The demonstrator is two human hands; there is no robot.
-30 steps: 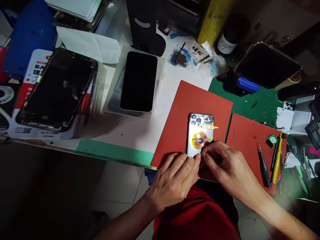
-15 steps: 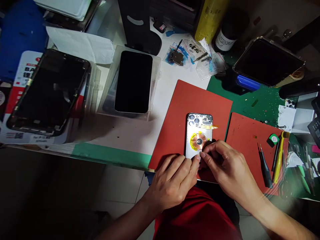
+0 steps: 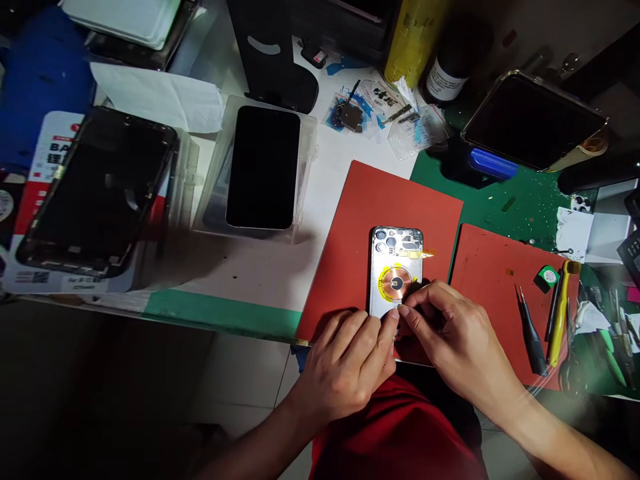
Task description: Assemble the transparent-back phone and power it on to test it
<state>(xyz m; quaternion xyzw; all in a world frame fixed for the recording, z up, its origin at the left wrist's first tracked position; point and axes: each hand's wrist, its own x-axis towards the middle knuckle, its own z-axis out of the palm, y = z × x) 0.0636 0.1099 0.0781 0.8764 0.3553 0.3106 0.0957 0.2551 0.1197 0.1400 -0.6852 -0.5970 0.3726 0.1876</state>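
A phone back housing lies on a red mat, its camera openings away from me. It carries a round copper charging coil with yellow tape at its edge. My left hand is closed over the lower end of the housing, fingers curled and the index fingertip pressing near the coil's lower edge. My right hand is closed in a pinch just beside that fingertip, thumb and index finger at the housing's right side. What the pinch holds is too small to make out. My hands hide the housing's bottom part.
A second red mat on the right bears tweezers and a yellow-handled brush. On the left are a dark phone screen on a plastic box and a larger dark screen assembly. A phone on a stand stands at the back right.
The view has shifted slightly. Both hands keep nearly the same place and pose on the housing.
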